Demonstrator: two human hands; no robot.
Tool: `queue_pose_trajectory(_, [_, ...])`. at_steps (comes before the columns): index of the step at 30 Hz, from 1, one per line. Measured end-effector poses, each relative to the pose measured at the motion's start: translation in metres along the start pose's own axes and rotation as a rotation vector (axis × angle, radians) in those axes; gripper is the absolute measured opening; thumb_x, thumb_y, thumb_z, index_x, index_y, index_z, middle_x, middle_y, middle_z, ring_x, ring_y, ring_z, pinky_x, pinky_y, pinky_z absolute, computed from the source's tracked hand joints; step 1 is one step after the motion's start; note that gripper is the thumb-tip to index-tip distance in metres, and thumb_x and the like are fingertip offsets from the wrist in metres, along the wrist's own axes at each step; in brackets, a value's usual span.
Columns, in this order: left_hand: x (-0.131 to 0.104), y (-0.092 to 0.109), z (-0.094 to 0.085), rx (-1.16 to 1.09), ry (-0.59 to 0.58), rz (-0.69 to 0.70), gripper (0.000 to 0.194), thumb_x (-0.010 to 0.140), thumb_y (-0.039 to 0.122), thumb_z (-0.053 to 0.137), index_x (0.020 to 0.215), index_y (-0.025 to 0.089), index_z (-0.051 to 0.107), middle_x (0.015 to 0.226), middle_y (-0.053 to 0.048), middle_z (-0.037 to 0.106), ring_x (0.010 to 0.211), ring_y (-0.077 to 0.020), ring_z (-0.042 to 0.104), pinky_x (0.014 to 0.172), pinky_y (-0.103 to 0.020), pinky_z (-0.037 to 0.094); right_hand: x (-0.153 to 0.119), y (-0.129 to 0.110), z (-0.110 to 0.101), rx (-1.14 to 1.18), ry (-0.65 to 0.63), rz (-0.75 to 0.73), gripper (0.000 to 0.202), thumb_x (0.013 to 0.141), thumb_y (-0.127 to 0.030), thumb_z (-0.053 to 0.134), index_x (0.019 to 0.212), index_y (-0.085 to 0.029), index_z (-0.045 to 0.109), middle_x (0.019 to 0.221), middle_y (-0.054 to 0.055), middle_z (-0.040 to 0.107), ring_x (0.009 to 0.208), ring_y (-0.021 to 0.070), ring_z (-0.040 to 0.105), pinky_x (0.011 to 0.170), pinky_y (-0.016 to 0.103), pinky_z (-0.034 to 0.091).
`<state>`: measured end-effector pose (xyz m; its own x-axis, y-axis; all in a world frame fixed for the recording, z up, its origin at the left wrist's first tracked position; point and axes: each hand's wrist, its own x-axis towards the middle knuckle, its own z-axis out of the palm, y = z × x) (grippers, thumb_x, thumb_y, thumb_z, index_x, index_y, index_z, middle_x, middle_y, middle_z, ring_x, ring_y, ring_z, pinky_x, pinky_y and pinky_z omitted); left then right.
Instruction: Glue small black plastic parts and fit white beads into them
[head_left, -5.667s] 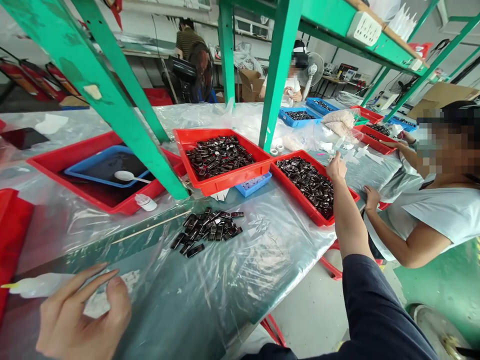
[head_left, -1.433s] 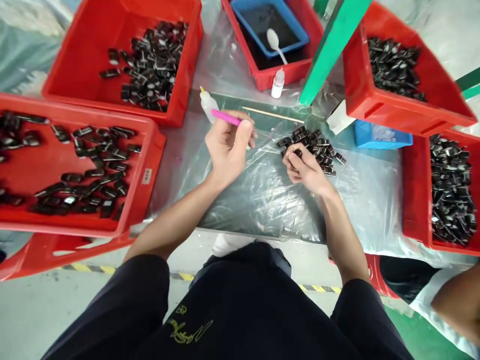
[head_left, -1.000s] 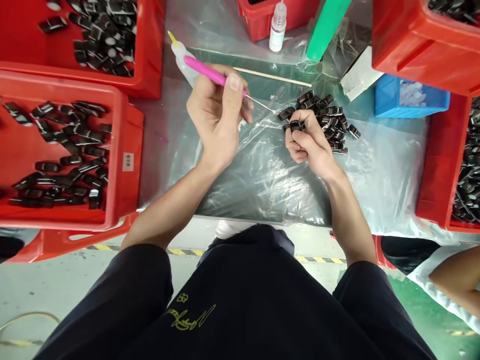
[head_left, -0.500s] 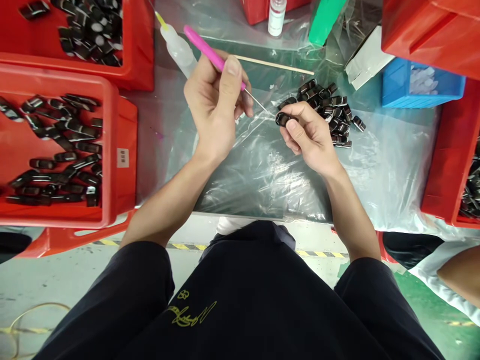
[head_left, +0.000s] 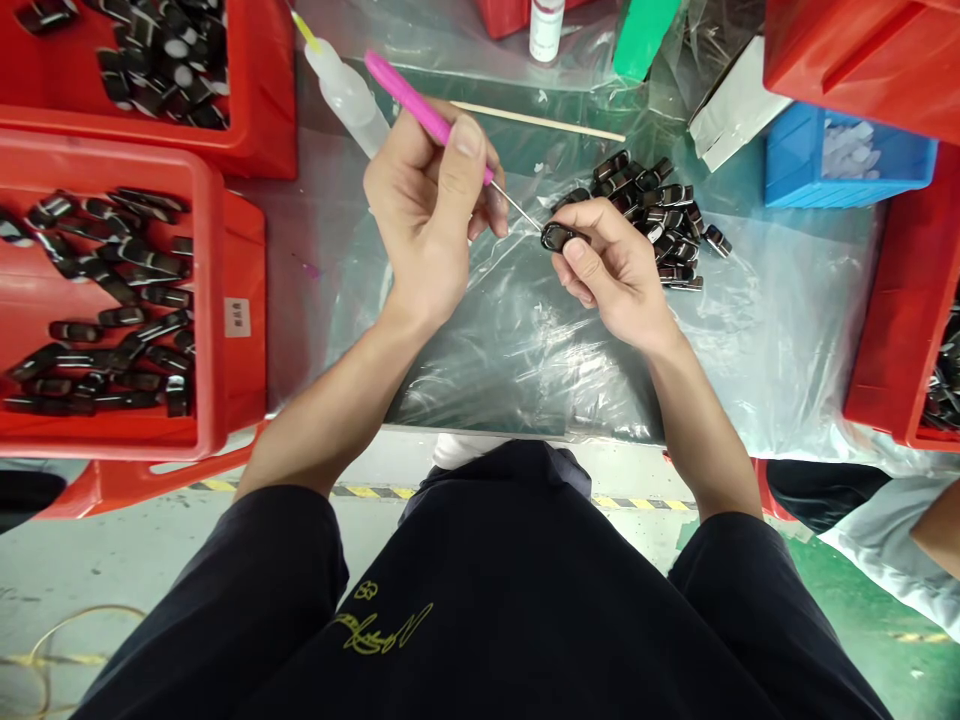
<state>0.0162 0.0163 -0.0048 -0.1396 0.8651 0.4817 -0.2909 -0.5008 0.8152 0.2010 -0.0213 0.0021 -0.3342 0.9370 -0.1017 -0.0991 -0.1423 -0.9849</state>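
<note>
Between the thumb and fingers of my left hand [head_left: 431, 215] is a pink-handled pick [head_left: 409, 97] with a thin metal shaft. The shaft points down to the right, and its tip meets the edge of a small glossy black oval part [head_left: 556, 236]. My right hand [head_left: 619, 265] pinches that part by its right end, thumb on top; the fingers hide some of it. Just behind my right hand, a pile of similar black parts [head_left: 664, 205] lies on the plastic-covered table [head_left: 525, 370].
Red bins [head_left: 244, 375] with black parts stand at the left; another red bin [head_left: 870, 350] is at the right. A squeeze bottle [head_left: 346, 98], wooden stick [head_left: 540, 120], small vial [head_left: 546, 30], white box [head_left: 739, 105] and blue bin [head_left: 847, 185] lie farther back. A person's sleeve [head_left: 885, 530] shows at right.
My right hand has moved slightly left with the black part, and the pick's tip now meets its edge. My left hand stays almost in place, still holding the pick.
</note>
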Motion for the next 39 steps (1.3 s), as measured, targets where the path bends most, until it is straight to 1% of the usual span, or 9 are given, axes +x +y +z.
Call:
queue_pose_trajectory(4, [-0.001,0.005,0.002,0.007,0.031,-0.029,0.034,0.091,0.045,0.074,0.083,0.013,0.066,0.066,0.005,0.059,0.051,-0.0054,0.061,0.042,-0.023,0.036,0.0,0.0,0.0,-0.005,0.022,0.016,0.036,0.093,-0.053,0.083,0.107,-0.028,0.061,0.079,-0.002,0.057,0.069,0.0146,0.058,0.046,0.023,0.047])
queue_pose_trajectory(7, [-0.001,0.005,0.003,0.002,0.044,0.01,0.034,0.093,0.046,0.073,0.081,0.014,0.068,0.067,0.004,0.062,0.049,-0.0044,0.061,0.041,-0.022,0.034,0.0,0.0,-0.001,0.011,0.019,0.015,0.036,0.093,-0.052,0.083,0.108,-0.028,0.062,0.08,-0.002,0.057,0.07,0.014,0.058,0.047,0.022,0.047])
queue_pose_trajectory(13, [-0.002,0.002,0.0,0.005,-0.022,0.042,0.031,0.098,0.043,0.073,0.086,0.014,0.072,0.067,0.004,0.062,0.052,-0.005,0.061,0.043,-0.022,0.037,-0.001,0.0,0.0,-0.019,0.015,-0.006,0.037,0.093,-0.056,0.082,0.108,-0.029,0.062,0.085,0.0,0.059,0.072,0.0148,0.059,0.047,0.023,0.048])
queue_pose_trajectory(17, [-0.003,0.004,-0.001,0.028,-0.023,0.02,0.033,0.098,0.043,0.074,0.086,0.013,0.069,0.07,0.002,0.062,0.054,-0.0059,0.062,0.044,-0.023,0.039,-0.002,0.0,0.001,-0.031,0.021,-0.001,0.035,0.094,-0.053,0.082,0.109,-0.029,0.062,0.088,0.0,0.06,0.074,0.0157,0.062,0.049,0.025,0.05])
queue_pose_trajectory(22, [-0.004,0.003,0.0,0.028,-0.019,-0.002,0.034,0.097,0.047,0.074,0.083,0.017,0.069,0.066,0.003,0.059,0.049,-0.0074,0.06,0.042,-0.027,0.038,-0.003,-0.001,0.002,-0.039,0.025,-0.026,0.035,0.094,-0.053,0.081,0.109,-0.028,0.061,0.087,0.0,0.059,0.078,0.0171,0.064,0.054,0.027,0.053])
queue_pose_trajectory(27, [-0.005,0.002,0.0,-0.005,-0.054,0.03,0.029,0.098,0.041,0.077,0.085,0.016,0.07,0.064,0.003,0.064,0.051,-0.0094,0.066,0.041,-0.027,0.04,-0.005,-0.005,0.005,-0.039,0.026,-0.057,0.036,0.095,-0.055,0.079,0.11,-0.028,0.06,0.091,0.002,0.061,0.082,0.0181,0.065,0.057,0.028,0.054])
queue_pose_trajectory(31, [-0.006,0.002,0.002,-0.005,-0.036,0.063,0.028,0.097,0.042,0.079,0.084,0.018,0.072,0.063,0.003,0.067,0.049,-0.0087,0.065,0.039,-0.025,0.038,-0.007,-0.007,0.006,-0.089,0.057,-0.061,0.035,0.097,-0.056,0.075,0.111,-0.028,0.061,0.09,0.002,0.061,0.082,0.0196,0.066,0.056,0.029,0.055])
queue_pose_trajectory(35, [-0.005,-0.001,0.0,-0.003,-0.054,0.066,0.026,0.099,0.04,0.077,0.085,0.019,0.074,0.065,0.002,0.069,0.05,-0.0087,0.065,0.04,-0.025,0.041,-0.008,-0.006,0.006,-0.117,0.066,-0.051,0.035,0.098,-0.057,0.073,0.113,-0.028,0.061,0.088,0.002,0.06,0.081,0.02,0.066,0.055,0.029,0.054])
queue_pose_trajectory(39, [-0.003,-0.008,-0.003,-0.002,-0.091,0.123,0.023,0.101,0.038,0.076,0.087,0.019,0.075,0.066,0.001,0.071,0.049,-0.0088,0.065,0.036,-0.023,0.039,-0.008,-0.005,0.005,-0.134,0.049,-0.084,0.036,0.1,-0.059,0.071,0.115,-0.028,0.061,0.086,0.001,0.061,0.079,0.019,0.066,0.057,0.029,0.055])
